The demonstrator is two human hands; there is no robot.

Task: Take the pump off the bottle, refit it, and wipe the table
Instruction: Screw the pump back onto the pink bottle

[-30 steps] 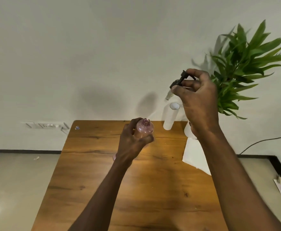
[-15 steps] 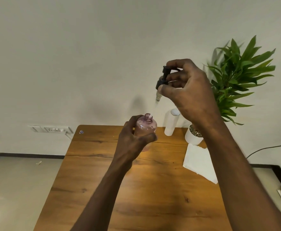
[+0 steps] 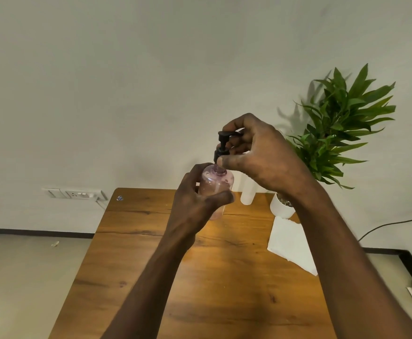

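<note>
Pump (image 3: 222, 146) sits over the bottle (image 3: 216, 185) neck, collar just above the thread, not yet screwed down. We note the right hand (image 3: 261, 155) pinching the pump and the left hand (image 3: 195, 204) wrapped round the bottle, held above the desk (image 3: 151, 265). We judge refitting underway; tightening and wiping remain. A cloth (image 3: 290, 243) lies right of the bottle, untouched.
</note>
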